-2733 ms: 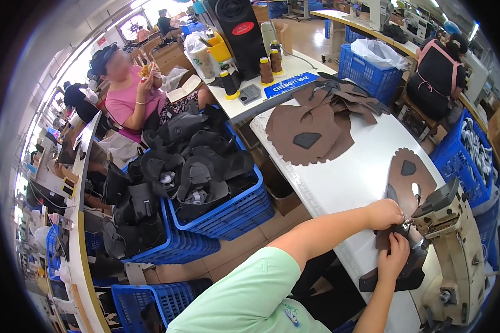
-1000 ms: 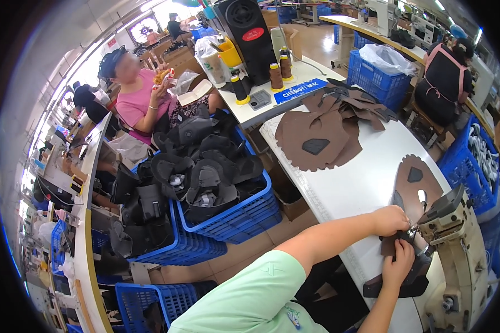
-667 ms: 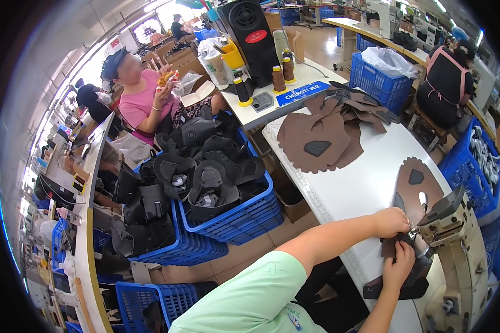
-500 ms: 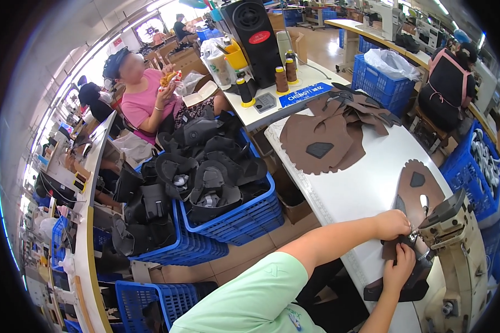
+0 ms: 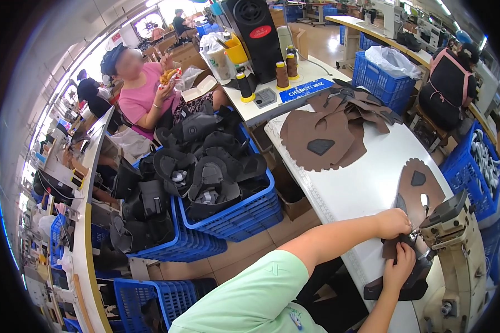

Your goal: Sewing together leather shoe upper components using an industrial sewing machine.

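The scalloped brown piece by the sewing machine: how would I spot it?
Find the white table, then the sewing machine at its right. Beside that lies the brown piece with a scalloped edge, apart from the heaped brown pieces farther away.

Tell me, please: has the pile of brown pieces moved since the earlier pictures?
No. Against the blue sign, the pile of brown pieces keeps the same place on the white table; only the whole view has shifted.

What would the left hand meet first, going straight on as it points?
Probably the sewing machine, just to the right of the left hand in the picture; depth is unclear, so where exactly they'd touch is a guess.
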The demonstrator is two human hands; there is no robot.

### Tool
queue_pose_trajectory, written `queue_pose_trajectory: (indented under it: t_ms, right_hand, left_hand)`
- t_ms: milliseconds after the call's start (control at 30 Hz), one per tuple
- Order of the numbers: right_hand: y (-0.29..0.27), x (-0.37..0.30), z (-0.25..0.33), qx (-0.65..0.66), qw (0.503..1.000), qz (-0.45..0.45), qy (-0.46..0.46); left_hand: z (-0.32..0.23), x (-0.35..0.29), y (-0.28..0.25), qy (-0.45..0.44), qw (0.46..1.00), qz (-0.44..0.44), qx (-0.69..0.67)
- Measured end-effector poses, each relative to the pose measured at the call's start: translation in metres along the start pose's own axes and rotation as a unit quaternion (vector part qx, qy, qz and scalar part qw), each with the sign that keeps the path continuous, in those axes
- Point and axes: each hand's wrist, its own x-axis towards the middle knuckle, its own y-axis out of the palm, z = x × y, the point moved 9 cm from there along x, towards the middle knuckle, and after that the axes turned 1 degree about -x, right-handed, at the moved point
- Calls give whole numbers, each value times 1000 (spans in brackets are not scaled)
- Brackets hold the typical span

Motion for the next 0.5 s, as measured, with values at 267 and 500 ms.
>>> queue_pose_trajectory:
  t_ms: [267,500]
  right_hand:
    - [-1,-1,1,1,1000,0,4]
    - [0,0,1,0,1000,-4,-1]
  left_hand:
    - [0,1,1,-6,1000,13,0]
    - [0,1,2,-5,1000,25,10]
